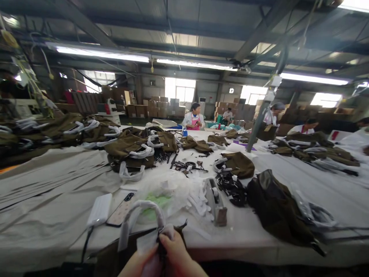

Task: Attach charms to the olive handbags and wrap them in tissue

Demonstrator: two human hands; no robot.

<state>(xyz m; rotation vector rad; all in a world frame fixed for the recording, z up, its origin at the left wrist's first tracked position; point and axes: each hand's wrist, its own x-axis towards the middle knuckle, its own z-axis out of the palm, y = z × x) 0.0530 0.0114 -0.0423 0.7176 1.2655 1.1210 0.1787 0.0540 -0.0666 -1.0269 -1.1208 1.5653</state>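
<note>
1. Through the head camera I have the olive-brown bag (109,256) low in my view, at the near edge of the worktop (245,236). Its lower part runs out of the picture.
2. My right grip (177,248) is narrow, thumb and fingers closed on the bag beside the base of its wrapped handle (141,204). My left grip (142,257) holds the bag too, its thumb against a white slip (146,240); I cannot see its other fingers clearly.
3. The bag therefore lies directly at the 2 grips: the handle arches up just beyond them, and the dark body spreads mostly to their left.
4. Ahead and left of the grips I see a white power bank (99,209) and, just beside it, a phone (122,209) in a spotted case.
5. Straight ahead, clear plastic (170,184) is heaped near a tape dispenser (216,204); black straps (230,188) are piled beyond.
6. To the right, well apart from my grips, rests another dark bag (276,207).
7. Across the worktop, a person in a pink apron (196,121) faces my side.
</note>
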